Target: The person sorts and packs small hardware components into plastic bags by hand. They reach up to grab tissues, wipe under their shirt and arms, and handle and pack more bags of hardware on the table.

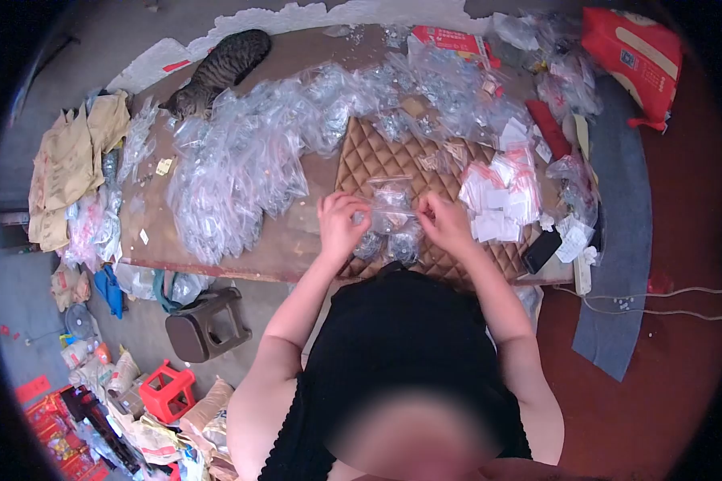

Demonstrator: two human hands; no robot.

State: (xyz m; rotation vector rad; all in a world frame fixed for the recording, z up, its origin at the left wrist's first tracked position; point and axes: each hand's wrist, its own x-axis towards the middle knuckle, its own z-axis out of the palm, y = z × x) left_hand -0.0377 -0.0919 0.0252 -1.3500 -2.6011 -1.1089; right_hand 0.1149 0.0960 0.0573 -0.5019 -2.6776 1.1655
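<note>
Over the brown quilted mat (369,152), both hands pinch the upper edge of a clear plastic zip bag (394,215). My left hand (343,223) has its fingers curled closed at the bag's left end. At the right end, my right hand (446,224) grips with thumb and fingertips. Another small clear bag (392,192) with grey contents lies just beyond. Nearest my body, a filled bag (403,247) shows dark, small pieces too fine to name. To the right of my right hand is a heap of small bags with white and pink slips (501,192).
A long pile of filled clear bags (249,160) covers the table's left and back. A tabby cat (225,68) lies at the back left edge. A black phone (542,251) rests at the front right. A red sack (635,64) stands back right; a brown stool (208,323) is below the table.
</note>
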